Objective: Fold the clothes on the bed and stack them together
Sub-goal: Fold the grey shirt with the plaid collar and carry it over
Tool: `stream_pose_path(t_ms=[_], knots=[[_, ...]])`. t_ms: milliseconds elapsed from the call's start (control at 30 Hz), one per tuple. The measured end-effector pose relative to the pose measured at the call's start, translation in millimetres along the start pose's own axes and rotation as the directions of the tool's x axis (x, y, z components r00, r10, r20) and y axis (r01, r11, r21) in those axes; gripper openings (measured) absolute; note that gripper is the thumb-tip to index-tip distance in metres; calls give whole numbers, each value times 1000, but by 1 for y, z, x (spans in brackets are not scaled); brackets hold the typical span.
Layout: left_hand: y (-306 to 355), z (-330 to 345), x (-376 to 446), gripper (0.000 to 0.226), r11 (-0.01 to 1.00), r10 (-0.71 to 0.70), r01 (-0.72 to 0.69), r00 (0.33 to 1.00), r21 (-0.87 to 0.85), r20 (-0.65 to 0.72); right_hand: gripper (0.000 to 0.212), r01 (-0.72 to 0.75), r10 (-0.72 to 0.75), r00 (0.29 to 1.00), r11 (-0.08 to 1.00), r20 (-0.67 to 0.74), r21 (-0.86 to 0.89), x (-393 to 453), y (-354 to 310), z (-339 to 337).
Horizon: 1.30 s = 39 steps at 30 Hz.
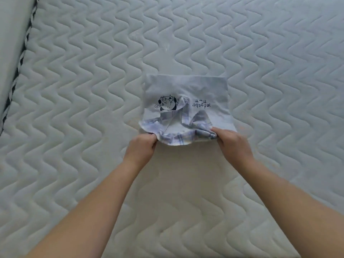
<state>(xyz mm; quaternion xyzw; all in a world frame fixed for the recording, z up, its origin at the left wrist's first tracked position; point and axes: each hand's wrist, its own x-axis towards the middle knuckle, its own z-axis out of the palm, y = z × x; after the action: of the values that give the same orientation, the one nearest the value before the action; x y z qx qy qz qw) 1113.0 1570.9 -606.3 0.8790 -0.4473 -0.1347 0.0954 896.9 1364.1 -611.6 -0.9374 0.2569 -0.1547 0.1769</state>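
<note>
Two garments, plaid cloth (186, 135) on folded shirt (186, 88), two hands (143, 148) (230, 142) gripping.

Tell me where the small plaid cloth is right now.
In the head view the small plaid cloth sits centre frame on the near edge of the folded white printed T-shirt, pinched between the left hand and right hand.

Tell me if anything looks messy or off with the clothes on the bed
The plaid garment is bunched and rumpled rather than flat on the white printed shirt, whose far edge lies straight. The left hand and right hand pinch its near corners. No damage shows.
</note>
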Motion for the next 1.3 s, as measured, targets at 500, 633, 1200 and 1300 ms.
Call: stream_pose_path(t_ms=[500,633,1200,1300], knots=[[5,85,-100,19,974,225,-225,974,-18,22,44,-248,232,936,968,266,28,-128,2,47],[11,95,-111,41,986,62,-31,981,-166,185,46,-298,264,898,953,351,46,-135,-3,53],[27,70,-38,7,180,-418,428,848,-886,325,56,-690,562,711,673,423,267,-63,-18,61],[45,73,-29,10,583,-186,259,965,-770,185,29,-630,505,758,731,412,264,-61,-19,60]])
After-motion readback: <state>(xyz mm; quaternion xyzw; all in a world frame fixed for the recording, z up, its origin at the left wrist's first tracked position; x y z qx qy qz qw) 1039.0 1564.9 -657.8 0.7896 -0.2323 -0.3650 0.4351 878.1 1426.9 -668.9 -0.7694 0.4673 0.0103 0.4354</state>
